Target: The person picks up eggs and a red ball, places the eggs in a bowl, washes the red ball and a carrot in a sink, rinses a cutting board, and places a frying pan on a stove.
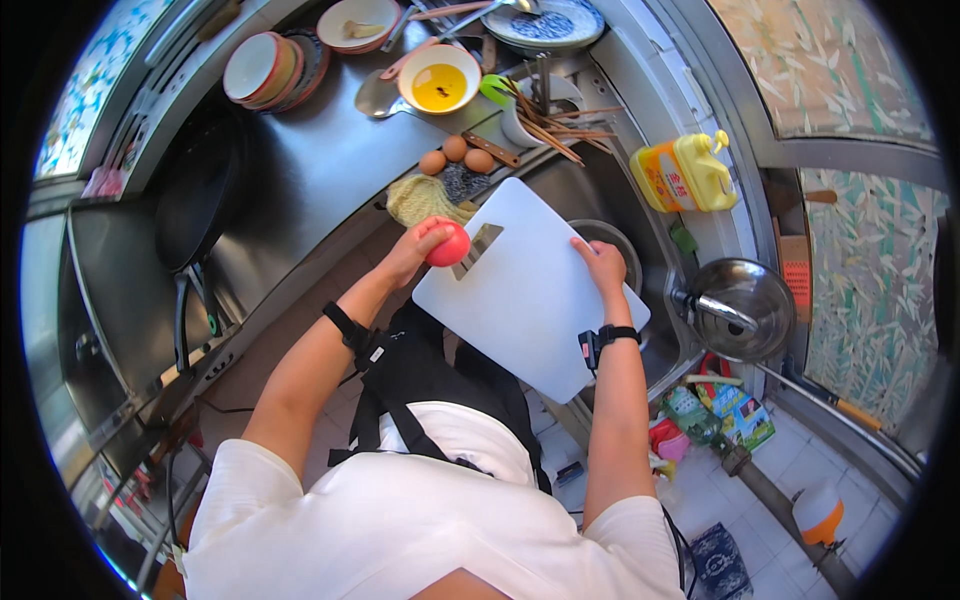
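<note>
A round red tomato or similar fruit (448, 245) is held in my left hand (417, 249), above the left edge of a white cutting board (525, 277). Beside the fruit, a wide metal blade (480, 251) shows against the board; its handle is hidden. My right hand (602, 264) grips the board near its right edge, thumb on the upper face. The board is over the front of the sink (664, 292). Beyond it, brown eggs (454, 148) rest on the steel counter with a dark scouring pad (463, 182) and a yellowish cloth (420, 201).
A bowl of yellow oil or beaten egg (439, 79), a metal spatula (379, 95), a knife handle (491, 148) and a chopstick holder (521, 127) stand behind. A frying pan (202, 195) is at left, a yellow jug (682, 172) and steel bowl (742, 309) at right.
</note>
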Action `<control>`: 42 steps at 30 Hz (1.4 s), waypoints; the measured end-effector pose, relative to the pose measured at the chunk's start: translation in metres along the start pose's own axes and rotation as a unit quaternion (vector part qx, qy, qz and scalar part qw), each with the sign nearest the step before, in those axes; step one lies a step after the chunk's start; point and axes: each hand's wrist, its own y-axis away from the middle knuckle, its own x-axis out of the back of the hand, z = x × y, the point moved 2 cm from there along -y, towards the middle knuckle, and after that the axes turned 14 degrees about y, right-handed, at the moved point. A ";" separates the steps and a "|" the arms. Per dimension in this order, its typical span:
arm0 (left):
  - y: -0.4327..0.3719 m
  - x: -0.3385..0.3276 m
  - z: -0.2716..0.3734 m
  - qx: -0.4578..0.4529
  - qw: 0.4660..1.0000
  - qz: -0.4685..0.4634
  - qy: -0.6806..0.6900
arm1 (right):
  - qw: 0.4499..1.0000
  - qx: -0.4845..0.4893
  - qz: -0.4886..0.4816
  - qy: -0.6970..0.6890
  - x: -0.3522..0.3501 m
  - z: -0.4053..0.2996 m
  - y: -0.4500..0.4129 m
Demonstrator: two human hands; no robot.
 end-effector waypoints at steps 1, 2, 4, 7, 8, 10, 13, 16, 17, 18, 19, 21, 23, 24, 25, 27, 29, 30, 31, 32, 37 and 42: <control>-0.001 -0.005 -0.006 0.003 0.999 -0.010 -0.032 | 1.000 -0.011 -0.001 0.000 -0.003 0.003 -0.002; -0.003 -0.009 -0.013 0.012 0.999 -0.017 -0.034 | 1.000 -0.011 -0.014 -0.006 -0.007 0.006 -0.003; -0.008 -0.019 -0.028 -0.018 0.987 -0.031 -0.159 | 0.999 -0.014 -0.029 -0.018 -0.014 0.017 -0.007; -0.013 -0.035 -0.045 -0.012 0.962 -0.080 -0.262 | 0.998 -0.005 -0.026 -0.063 -0.024 0.036 -0.011; -0.015 -0.037 -0.053 -0.011 0.963 -0.078 -0.257 | 0.999 0.000 -0.028 -0.046 -0.028 0.041 -0.014; -0.017 -0.037 -0.066 0.003 0.967 -0.082 -0.243 | 0.998 0.009 -0.030 -0.048 -0.037 0.048 -0.024; -0.015 -0.040 -0.077 0.016 0.971 -0.085 -0.221 | 0.998 0.044 0.013 -0.034 -0.056 0.055 -0.035; -0.007 -0.049 -0.089 -0.031 0.969 -0.077 -0.232 | 0.995 0.084 0.053 -0.015 -0.067 0.053 -0.049; -0.004 -0.057 -0.092 -0.030 0.969 -0.080 -0.233 | 0.994 0.100 0.049 -0.010 -0.070 0.051 -0.052; -0.002 -0.064 -0.092 -0.052 0.968 -0.059 -0.239 | 0.994 0.099 0.051 -0.011 -0.073 0.048 -0.057; 0.000 -0.071 -0.092 -0.074 0.966 -0.039 -0.245 | 0.990 0.110 0.080 -0.023 -0.073 0.044 -0.061; 0.003 -0.078 -0.089 -0.088 0.970 -0.019 -0.225 | 0.981 0.133 0.137 -0.046 -0.075 0.036 -0.064; 0.013 -0.078 -0.074 -0.129 0.966 0.026 -0.223 | 0.986 0.125 0.101 -0.044 -0.076 0.013 -0.061; 0.016 -0.084 -0.066 -0.159 0.962 0.026 -0.222 | 0.982 0.141 0.107 -0.070 -0.078 0.005 -0.062; 0.021 -0.088 -0.061 -0.172 0.956 0.038 -0.233 | 0.977 0.159 0.108 -0.097 -0.081 -0.003 -0.060; 0.023 -0.094 -0.050 -0.174 0.964 0.059 -0.194 | 0.965 0.190 0.131 -0.124 -0.086 -0.012 -0.050; 0.026 -0.083 -0.050 -0.186 0.956 0.068 -0.216 | 0.940 0.151 0.210 -0.224 -0.092 -0.019 -0.036; 0.027 -0.086 -0.048 -0.190 0.953 0.077 -0.223 | 0.939 0.151 0.210 -0.226 -0.100 -0.010 -0.035; 0.025 -0.092 -0.047 -0.193 0.951 0.080 -0.229 | 0.928 0.061 0.204 -0.306 -0.118 0.019 -0.036; 0.024 -0.095 -0.048 -0.191 0.951 0.077 -0.229 | 0.903 -0.029 0.192 -0.382 -0.139 0.050 -0.035; 0.012 -0.103 -0.048 -0.214 0.944 0.034 -0.247 | 0.798 -0.272 0.170 -0.510 -0.217 0.235 -0.019; 0.021 -0.103 -0.044 -0.190 0.949 0.075 -0.242 | 0.689 -0.368 0.152 -0.605 -0.215 0.216 -0.004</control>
